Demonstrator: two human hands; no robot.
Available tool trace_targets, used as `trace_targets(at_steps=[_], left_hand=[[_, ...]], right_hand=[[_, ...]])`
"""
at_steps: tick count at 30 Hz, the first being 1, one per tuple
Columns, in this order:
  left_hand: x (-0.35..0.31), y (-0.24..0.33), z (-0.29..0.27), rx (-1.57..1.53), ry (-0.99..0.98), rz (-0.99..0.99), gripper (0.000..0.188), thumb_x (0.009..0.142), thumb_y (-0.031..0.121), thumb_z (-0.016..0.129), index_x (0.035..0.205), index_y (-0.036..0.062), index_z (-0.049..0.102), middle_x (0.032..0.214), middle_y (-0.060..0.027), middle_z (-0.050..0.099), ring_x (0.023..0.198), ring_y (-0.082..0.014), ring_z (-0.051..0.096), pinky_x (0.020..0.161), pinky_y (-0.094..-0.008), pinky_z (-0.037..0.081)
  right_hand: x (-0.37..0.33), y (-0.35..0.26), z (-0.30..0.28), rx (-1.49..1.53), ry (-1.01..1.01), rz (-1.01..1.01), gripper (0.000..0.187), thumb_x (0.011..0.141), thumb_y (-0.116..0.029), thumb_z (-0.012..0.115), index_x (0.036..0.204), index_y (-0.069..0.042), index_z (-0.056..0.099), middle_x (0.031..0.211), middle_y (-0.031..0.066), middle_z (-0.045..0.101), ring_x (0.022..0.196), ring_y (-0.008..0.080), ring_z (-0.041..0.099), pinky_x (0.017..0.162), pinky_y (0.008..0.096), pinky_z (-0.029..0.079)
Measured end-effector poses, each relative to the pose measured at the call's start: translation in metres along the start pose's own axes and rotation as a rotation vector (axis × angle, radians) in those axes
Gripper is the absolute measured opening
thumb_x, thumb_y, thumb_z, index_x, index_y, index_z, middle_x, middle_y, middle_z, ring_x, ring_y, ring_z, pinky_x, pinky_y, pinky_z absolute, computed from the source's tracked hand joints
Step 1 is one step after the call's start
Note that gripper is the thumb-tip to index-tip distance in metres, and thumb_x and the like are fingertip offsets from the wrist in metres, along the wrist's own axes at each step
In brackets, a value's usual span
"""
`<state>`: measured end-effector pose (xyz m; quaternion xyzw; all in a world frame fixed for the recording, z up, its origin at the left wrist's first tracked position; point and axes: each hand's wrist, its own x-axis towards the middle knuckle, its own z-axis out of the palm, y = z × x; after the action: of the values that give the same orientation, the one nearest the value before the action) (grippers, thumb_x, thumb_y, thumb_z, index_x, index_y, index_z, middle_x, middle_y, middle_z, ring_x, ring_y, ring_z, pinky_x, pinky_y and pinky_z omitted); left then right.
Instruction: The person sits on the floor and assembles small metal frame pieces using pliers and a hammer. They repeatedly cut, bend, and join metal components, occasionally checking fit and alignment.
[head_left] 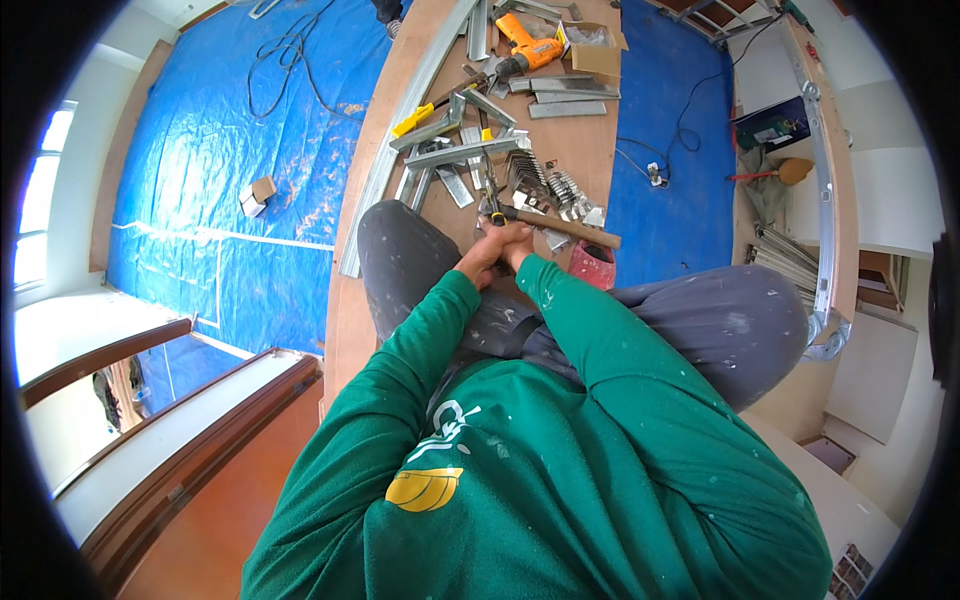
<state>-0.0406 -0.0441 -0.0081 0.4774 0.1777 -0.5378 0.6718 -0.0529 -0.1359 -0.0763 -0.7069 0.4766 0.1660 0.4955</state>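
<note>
My left hand (481,262) and my right hand (513,242) are closed together in front of my crossed legs. They are wrapped round the handles of what look like tin snips (497,216), a dark metal tool with a bit of yellow, whose head points away from me. Its grips are mostly hidden by my fingers. Just beyond, a hammer (568,226) lies with its wooden handle toward the right. Small bent metal brackets (545,185) sit in rows behind it. Cut metal channels (455,152) are heaped to the left of these.
I sit on a wooden platform (350,320). Farther along it lie an orange drill (530,48), an open cardboard box (597,52) and flat metal strips (568,98). A red container (593,268) is by my right knee. Blue sheeting (220,190) covers the floor either side, with cables (290,60).
</note>
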Motion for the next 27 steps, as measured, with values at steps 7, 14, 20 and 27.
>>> trace_targets(at_steps=[7, 14, 20, 27], left_hand=[[0.012, -0.009, -0.007, 0.123, 0.140, 0.094, 0.071, 0.088, 0.044, 0.083, 0.141, 0.0007, 0.065, 0.139, -0.0188, 0.066, 0.125, -0.0312, 0.064, 0.100, -0.0435, 0.053], [0.037, -0.017, -0.022, 0.334, 0.340, 0.039, 0.093, 0.081, 0.058, 0.084, 0.148, -0.0012, 0.058, 0.144, -0.0235, 0.063, 0.128, -0.0350, 0.064, 0.101, -0.0449, 0.053], [0.017, -0.007, -0.017, 0.090, 0.112, -0.104, 0.101, 0.084, 0.076, 0.074, 0.156, 0.0098, 0.049, 0.148, -0.0240, 0.057, 0.120, -0.0375, 0.066, 0.095, -0.0580, 0.052], [0.015, 0.010, -0.009, -0.164, 0.080, -0.100, 0.060, 0.100, 0.067, 0.064, 0.112, 0.0076, 0.069, 0.093, -0.0099, 0.072, 0.071, -0.0294, 0.069, 0.063, -0.0437, 0.057]], right_hand=[[-0.002, 0.006, -0.002, -0.037, 0.015, -0.017, 0.071, 0.083, -0.062, 0.081, 0.106, 0.005, 0.077, 0.107, 0.0202, 0.079, 0.096, 0.0337, 0.078, 0.082, 0.0456, 0.060], [-0.004, -0.004, 0.003, -0.064, 0.004, -0.055, 0.069, 0.086, -0.060, 0.079, 0.105, 0.006, 0.077, 0.106, 0.0207, 0.079, 0.094, 0.0344, 0.078, 0.082, 0.0457, 0.060], [-0.013, -0.015, -0.011, -0.106, -0.090, -0.130, 0.067, 0.089, -0.059, 0.077, 0.104, 0.006, 0.077, 0.105, 0.0211, 0.079, 0.093, 0.0349, 0.078, 0.081, 0.0458, 0.060], [0.005, -0.006, -0.026, 0.040, -0.291, 0.015, 0.071, 0.089, -0.050, 0.072, 0.118, 0.014, 0.073, 0.119, 0.0328, 0.074, 0.115, 0.0403, 0.074, 0.092, 0.0452, 0.058]])
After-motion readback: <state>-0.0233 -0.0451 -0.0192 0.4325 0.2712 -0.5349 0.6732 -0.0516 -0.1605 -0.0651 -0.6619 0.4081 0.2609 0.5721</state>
